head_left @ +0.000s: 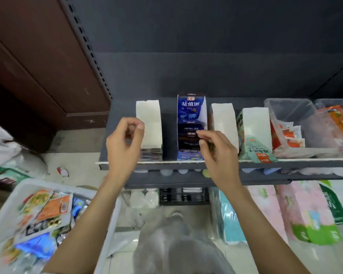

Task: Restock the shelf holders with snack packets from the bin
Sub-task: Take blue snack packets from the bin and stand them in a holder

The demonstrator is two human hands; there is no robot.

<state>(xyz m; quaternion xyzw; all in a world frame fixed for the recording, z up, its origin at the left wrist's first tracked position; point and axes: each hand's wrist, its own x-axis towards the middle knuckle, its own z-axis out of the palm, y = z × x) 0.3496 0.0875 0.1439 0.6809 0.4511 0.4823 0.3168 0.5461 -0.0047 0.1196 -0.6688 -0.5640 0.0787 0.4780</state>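
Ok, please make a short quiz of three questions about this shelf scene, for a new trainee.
1. True or false: the blue holder stands between two white holders on the shelf.
2. The right hand works at which holder? A) blue B) green C) the far-left white one
3. Fill in: the bin with mixed packets lies at the lower ____ of the view.

Key: 1 true; 2 A; 3 left. The left hand appears to hold nothing.
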